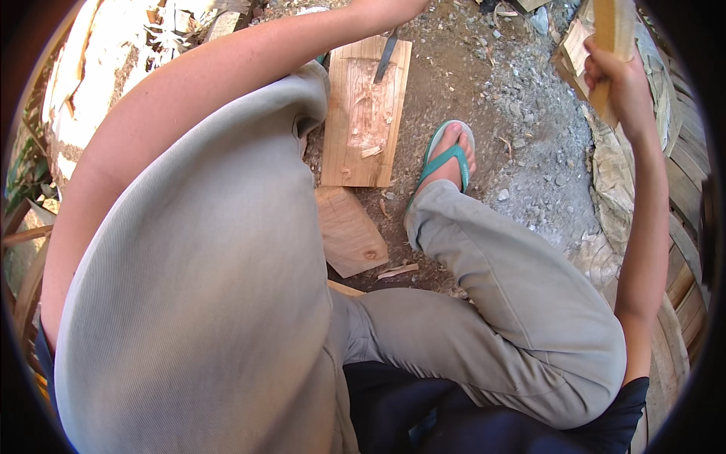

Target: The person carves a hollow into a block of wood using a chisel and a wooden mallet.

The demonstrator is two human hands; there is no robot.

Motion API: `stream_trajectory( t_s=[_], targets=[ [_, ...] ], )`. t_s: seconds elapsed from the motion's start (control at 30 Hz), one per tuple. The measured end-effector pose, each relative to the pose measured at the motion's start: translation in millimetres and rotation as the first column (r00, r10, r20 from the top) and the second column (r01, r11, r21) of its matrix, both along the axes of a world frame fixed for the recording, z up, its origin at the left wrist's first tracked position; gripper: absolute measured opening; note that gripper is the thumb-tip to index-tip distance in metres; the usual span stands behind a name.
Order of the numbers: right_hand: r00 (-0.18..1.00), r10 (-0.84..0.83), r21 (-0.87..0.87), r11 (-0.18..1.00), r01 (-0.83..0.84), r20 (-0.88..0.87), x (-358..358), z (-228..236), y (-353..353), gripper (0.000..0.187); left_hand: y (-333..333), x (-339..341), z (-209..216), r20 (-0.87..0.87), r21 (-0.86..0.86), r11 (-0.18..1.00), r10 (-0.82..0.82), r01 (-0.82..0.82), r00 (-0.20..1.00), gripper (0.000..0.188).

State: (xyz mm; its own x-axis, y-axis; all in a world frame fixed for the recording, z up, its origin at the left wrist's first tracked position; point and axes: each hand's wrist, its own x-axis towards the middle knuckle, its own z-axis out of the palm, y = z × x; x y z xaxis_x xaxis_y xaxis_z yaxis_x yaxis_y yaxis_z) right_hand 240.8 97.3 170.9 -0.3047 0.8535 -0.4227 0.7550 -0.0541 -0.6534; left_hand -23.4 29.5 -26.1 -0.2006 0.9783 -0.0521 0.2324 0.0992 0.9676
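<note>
My left hand (387, 10) is at the top edge, partly cut off, closed on a chisel (387, 54) whose handle is hidden. The narrow dark blade slants down, and its tip meets a light wooden board (333, 151). A long, rough recess with a few chips is cut into the board's face. Over at the upper right, my right hand (624, 87) is raised and wrapped round a thick length of pale wood (614, 30), well apart from the chisel.
Another cut wood piece (349, 231) lies against the board's near end. My foot in a green flip-flop (446, 157) rests on gravelly ground (522, 144) to the right. Wood scraps and crumpled sheeting (611, 178) lie at the right. My raised left knee (204, 250) blocks the left side.
</note>
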Motion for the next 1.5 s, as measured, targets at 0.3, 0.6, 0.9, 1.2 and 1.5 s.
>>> stream_trajectory(
  t_s=[0.3,0.6,0.9,1.2,1.5],
  targets=[
    [0.917,0.267,0.131,0.940,-0.316,0.296,3,3,-5,0.060,-31,6,9,0.019,-0.075,0.991,-0.109,0.110,0.994,0.043],
    [0.999,0.028,-0.099,0.995,-0.023,0.046,16,27,-5,0.058,-21,-1,34,0.310,-0.105,0.994,0.010,0.024,0.951,0.037],
    [0.898,0.254,0.194,0.921,-0.338,0.359,3,27,-51,0.072,-29,4,39,0.090,0.005,0.998,-0.067,0.067,0.994,0.036],
    [0.888,0.268,0.076,0.945,-0.317,0.373,-6,40,-97,0.061,-23,19,28,0.242,0.060,0.994,-0.108,0.096,0.964,0.035],
    [0.998,-0.022,0.110,0.994,0.015,0.062,-14,28,-62,0.040,-30,2,22,0.146,0.123,0.992,-0.037,0.019,0.989,0.031]
  ],
)
